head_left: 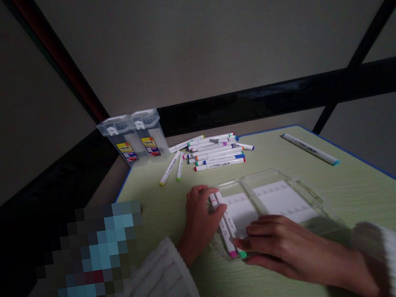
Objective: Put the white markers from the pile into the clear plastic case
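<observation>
An unfolded clear plastic marker case [262, 177] lies before me, with white notched inserts in both halves. In its left half, a pink-ended white marker [227, 238] and a green-ended white marker [230, 223] lie side by side, slanting lengthwise. My left hand [203, 217] is at the case's left edge, its thumb and fingers closed around the upper end of the green-ended marker. Low over the case, my right hand [279, 243] pinches that marker's green lower end between thumb and index finger. Its other fingers are curled above the case and hide part of the insert.
Several white markers [217, 154] lie in a loose pile toward the back of the table [162, 208]. Two clear lidded boxes [133, 138] stand at the back left. A single blue-ended marker [310, 149] lies near the right edge. A wall rises behind.
</observation>
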`<state>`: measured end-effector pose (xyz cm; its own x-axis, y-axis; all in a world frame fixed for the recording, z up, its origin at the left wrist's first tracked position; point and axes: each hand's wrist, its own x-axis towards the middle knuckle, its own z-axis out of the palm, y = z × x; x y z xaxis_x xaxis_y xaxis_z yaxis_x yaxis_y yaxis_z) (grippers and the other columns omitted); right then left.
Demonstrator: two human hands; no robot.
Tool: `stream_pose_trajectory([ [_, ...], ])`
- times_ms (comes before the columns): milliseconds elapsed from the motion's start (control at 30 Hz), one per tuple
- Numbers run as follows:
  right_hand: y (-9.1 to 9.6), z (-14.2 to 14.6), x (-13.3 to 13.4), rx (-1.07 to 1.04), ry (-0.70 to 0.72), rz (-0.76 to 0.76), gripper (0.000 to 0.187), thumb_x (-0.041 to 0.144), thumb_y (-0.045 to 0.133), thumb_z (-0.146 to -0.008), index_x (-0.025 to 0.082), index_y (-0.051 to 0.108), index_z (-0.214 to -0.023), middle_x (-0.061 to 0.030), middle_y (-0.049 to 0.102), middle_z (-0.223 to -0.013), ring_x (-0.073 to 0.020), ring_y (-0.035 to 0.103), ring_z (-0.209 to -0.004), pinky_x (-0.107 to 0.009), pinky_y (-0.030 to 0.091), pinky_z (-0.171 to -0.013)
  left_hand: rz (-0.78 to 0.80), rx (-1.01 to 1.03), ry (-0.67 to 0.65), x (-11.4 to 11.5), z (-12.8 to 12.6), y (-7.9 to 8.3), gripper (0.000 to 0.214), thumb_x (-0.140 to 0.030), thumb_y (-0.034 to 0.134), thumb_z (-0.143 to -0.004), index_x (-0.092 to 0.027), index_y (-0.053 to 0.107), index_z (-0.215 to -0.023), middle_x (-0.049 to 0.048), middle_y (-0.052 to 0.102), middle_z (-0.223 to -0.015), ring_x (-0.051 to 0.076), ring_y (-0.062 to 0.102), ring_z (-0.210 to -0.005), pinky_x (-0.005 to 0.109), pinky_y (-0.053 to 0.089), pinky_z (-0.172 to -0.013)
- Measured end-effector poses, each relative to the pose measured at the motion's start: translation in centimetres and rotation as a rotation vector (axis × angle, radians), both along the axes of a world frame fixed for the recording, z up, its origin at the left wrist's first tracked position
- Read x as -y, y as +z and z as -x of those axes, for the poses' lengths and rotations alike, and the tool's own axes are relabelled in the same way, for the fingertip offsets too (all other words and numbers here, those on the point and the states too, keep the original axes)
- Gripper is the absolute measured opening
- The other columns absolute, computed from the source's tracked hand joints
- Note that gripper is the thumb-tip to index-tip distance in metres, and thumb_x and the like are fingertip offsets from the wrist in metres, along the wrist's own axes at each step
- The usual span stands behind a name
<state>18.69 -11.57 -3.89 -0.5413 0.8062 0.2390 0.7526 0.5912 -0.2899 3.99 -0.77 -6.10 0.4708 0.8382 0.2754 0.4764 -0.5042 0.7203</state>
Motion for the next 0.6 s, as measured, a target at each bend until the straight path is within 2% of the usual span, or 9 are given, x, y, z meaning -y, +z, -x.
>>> stream_pose_trajectory([
  [233, 0.0, -0.03, -0.04, 0.026, 0.026, -0.07, 0.024, 0.027, 0.043, -0.086, 0.018, 0.056, -0.104, -0.0019, 0.06, -0.075, -0.0152, 0.054, -0.067, -0.029, 0.04, -0.062, -0.004, 0.006, 0.003, 0.0, -0.07, 0.11, 0.028, -0.012, 0.058, -0.064, -0.018, 0.056, -0.091, 0.0054, 0.047, -0.1, 0.02, 0.044, -0.1, 0.037, 0.035, -0.092],
  [333, 0.05, 0.17, -0.12, 0.058, 0.065, -0.165, 0.022, 0.023, 0.038, -0.088, 0.017, 0.059, -0.089, -0.0008, 0.056, -0.066, -0.0133, 0.051, -0.061, -0.028, 0.036, -0.056, -0.014, 0.008, 0.003, -0.07, -0.12, 0.01, 0.027, -0.012, 0.058, -0.064, -0.017, 0.056, -0.091, 0.0053, 0.047, -0.099, 0.02, 0.044, -0.1, 0.036, 0.035, -0.092],
  [433, 0.02, 0.4, -0.17, 0.077, 0.097, -0.246, 0.029, 0.018, 0.035, -0.089, 0.018, 0.058, -0.073, 0.001, 0.051, -0.06, -0.0114, 0.046, -0.055, -0.027, 0.03, -0.051, -0.031, 0.018, 0.004, -0.14, -0.11, -0.23, 0.028, -0.013, 0.058, -0.064, -0.017, 0.056, -0.091, 0.0056, 0.047, -0.099, 0.02, 0.044, -0.1, 0.036, 0.035, -0.092],
  [600, -0.14, 0.37, -0.05, 0.053, 0.104, -0.249, 0.025, 0.019, 0.037, -0.089, 0.018, 0.059, -0.077, 0.0015, 0.051, -0.061, -0.0113, 0.045, -0.054, -0.028, 0.03, -0.05, -0.041, 0.032, -0.003, -0.17, -0.06, -0.41, 0.027, -0.013, 0.058, -0.064, -0.018, 0.056, -0.091, 0.0049, 0.047, -0.099, 0.02, 0.044, -0.099, 0.037, 0.035, -0.091],
])
